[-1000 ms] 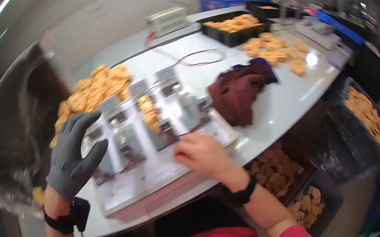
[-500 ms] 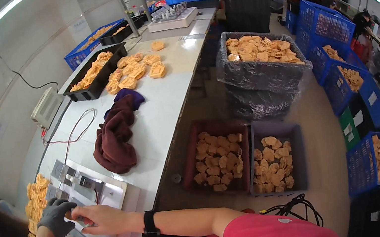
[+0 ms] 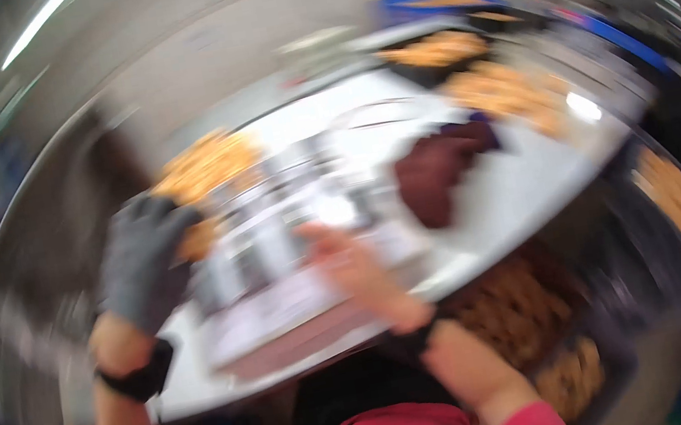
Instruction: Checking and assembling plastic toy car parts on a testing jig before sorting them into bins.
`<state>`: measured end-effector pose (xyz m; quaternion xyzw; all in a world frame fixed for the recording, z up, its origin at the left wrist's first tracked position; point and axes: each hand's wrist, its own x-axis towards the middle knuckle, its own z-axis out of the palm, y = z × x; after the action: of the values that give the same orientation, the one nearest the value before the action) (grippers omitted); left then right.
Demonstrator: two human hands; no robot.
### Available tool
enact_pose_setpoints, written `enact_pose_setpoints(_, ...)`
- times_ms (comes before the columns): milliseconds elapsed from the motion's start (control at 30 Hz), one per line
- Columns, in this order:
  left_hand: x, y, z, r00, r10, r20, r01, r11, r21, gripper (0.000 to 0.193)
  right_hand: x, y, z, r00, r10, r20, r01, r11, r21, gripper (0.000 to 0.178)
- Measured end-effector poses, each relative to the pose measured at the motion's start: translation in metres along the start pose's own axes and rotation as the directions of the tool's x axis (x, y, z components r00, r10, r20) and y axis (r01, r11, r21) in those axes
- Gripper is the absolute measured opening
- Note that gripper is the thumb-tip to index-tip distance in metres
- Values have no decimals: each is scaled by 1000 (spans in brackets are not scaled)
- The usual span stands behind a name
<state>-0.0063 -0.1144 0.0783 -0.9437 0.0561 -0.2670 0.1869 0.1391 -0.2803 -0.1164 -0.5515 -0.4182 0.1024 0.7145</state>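
The tan piece (image 3: 199,240) is over the left end of the white fixture (image 3: 272,312), at the fingers of my left hand (image 3: 143,262). That hand wears a grey glove and, so far as the blur allows me to judge, grasps the piece between thumb and fingers. My right hand (image 3: 351,263) is bare and over the front right part of the fixture, its fingers directed toward the metal stations (image 3: 286,221); whether it grips anything or touches a station, I cannot tell. I note a black band on each of my wrists.

Behind the fixture, toward its left, a heap of tan pieces (image 3: 210,162) lies on the white desk (image 3: 502,208). A maroon cloth (image 3: 432,177) lies just to the fixture's right. Farther behind it I record a pale box (image 3: 318,50) and, to the right of that box, a black tray of tan pieces, with loose pieces (image 3: 500,91) near the tray. Below the desk, right of the fixture, containers hold more tan pieces, details indistinct.
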Motion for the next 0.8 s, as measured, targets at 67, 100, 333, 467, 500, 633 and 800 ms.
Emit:
enact_pose_setpoints(67,-64,5,-28,991,-131,-12,132,990,42,37,-2,-5,1,996,-85,-36,76,978,-192,42)
enact_pose_setpoints(100,-103,7,-36,948,-306,85,304,952,34,51,-4,-6,-3,999,19,-31,-24,986,-166,42)
enact_pose_setpoints(333,-359,-3,-101,374,-922,-102,813,273,514,40,-7,1,-18,996,-92,17,91,906,-413,57)
enact_pose_setpoints(467,-512,-24,-147,-145,-961,-236,840,-246,484,56,-9,1,-8,996,-80,32,86,890,-448,56)
enact_pose_setpoints(500,-535,-25,-147,-143,-960,-241,843,-246,478,56,-8,2,-9,994,-94,58,110,883,-456,57)
enact_pose_setpoints(633,-575,-29,-152,-595,-803,22,722,-522,455,85,-6,7,-13,986,-149,77,168,853,-494,59)
enact_pose_setpoints(800,-563,-37,-158,-637,-760,132,656,-444,610,81,-2,18,-19,988,-139,68,153,824,-545,63)
